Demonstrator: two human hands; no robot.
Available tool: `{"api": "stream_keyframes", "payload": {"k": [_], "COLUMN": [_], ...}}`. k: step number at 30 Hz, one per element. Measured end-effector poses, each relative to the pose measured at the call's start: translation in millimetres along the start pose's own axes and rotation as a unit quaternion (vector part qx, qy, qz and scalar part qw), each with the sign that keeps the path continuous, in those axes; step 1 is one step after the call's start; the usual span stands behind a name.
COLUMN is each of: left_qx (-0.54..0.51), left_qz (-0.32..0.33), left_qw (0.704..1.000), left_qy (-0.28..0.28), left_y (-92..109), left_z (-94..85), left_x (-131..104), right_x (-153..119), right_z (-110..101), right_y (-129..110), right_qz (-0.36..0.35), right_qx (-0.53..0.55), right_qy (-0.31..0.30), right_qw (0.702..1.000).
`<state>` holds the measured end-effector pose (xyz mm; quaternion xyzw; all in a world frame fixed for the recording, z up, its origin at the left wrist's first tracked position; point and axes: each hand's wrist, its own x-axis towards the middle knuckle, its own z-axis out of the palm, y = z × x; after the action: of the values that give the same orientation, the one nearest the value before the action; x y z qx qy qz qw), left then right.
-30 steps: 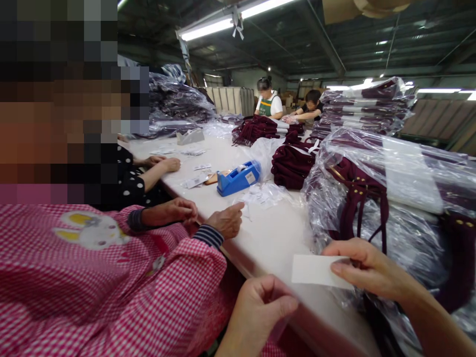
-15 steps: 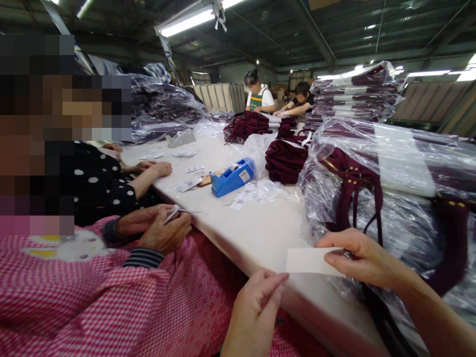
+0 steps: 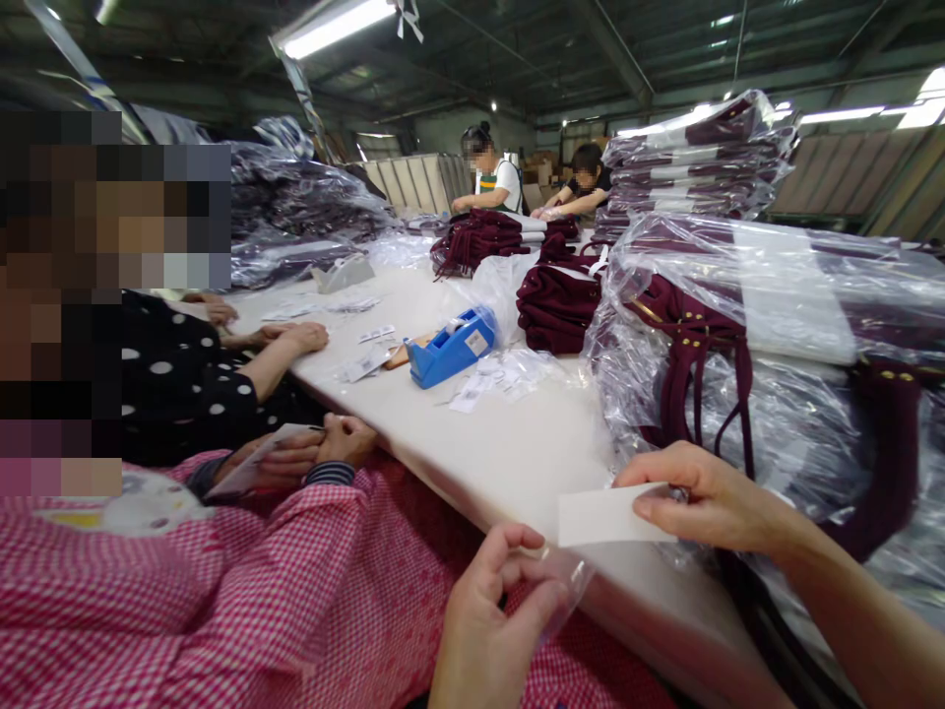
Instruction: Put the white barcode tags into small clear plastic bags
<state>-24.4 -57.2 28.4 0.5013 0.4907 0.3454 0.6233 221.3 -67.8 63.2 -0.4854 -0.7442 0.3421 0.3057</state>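
Note:
In the head view my right hand (image 3: 709, 497) pinches a blank white card (image 3: 595, 516) between thumb and fingers, above the table's near edge. Below and left of it, my left hand (image 3: 498, 601) has its thumb and fingers bent round a piece of clear plastic film (image 3: 567, 589), perhaps a small bag. The film's lower part hangs off the fingers toward the card, and its full shape is hard to make out. Behind my right hand lies a plastic-wrapped maroon garment (image 3: 701, 335) with straps and metal eyelets.
A blue tape dispenser (image 3: 452, 350) stands on the white table (image 3: 532, 443) near scattered printed tags (image 3: 487, 379). Folded maroon garments (image 3: 557, 305) and a bagged stack (image 3: 686, 167) lie beyond. On my left, a co-worker in pink gingham (image 3: 295, 591) holds a tag; others work farther off.
My left fingers have curled and clear film now shows in them. My right hand still holds the card. The neighbour's hands have shifted, showing a pale tag. The view has moved slightly.

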Motion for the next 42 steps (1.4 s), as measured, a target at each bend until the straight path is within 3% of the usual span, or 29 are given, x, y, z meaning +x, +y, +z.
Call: {"api": "stream_keyframes", "payload": {"k": [11,23,29,35,42], "left_qx": [-0.054,-0.005,-0.012,-0.091,-0.179], "left_qz": [-0.01,0.021,-0.01,-0.032,-0.069], "left_qw": [0.997,1.0,0.999,0.994,0.977], "left_qy": [-0.046,-0.015,-0.032,-0.045,-0.094], "left_y": [3,11,8,-2,-12], "left_z": [4.1,6.4,6.7,4.3,2.2], "left_x": [-2,-8,-6,0,4], "right_x": [1,-1,-1,0,4], "right_z": [1,5,6,6,6], "right_y": [4,8,8,2,4], "right_qz": [0.019,0.05,0.043,0.051,0.058], "right_qx": [0.009,0.024,-0.004,-0.033,0.011], "right_qy": [-0.023,-0.049,-0.064,-0.071,-0.085], "right_qw": [1.0,0.997,0.997,0.996,0.995]}}
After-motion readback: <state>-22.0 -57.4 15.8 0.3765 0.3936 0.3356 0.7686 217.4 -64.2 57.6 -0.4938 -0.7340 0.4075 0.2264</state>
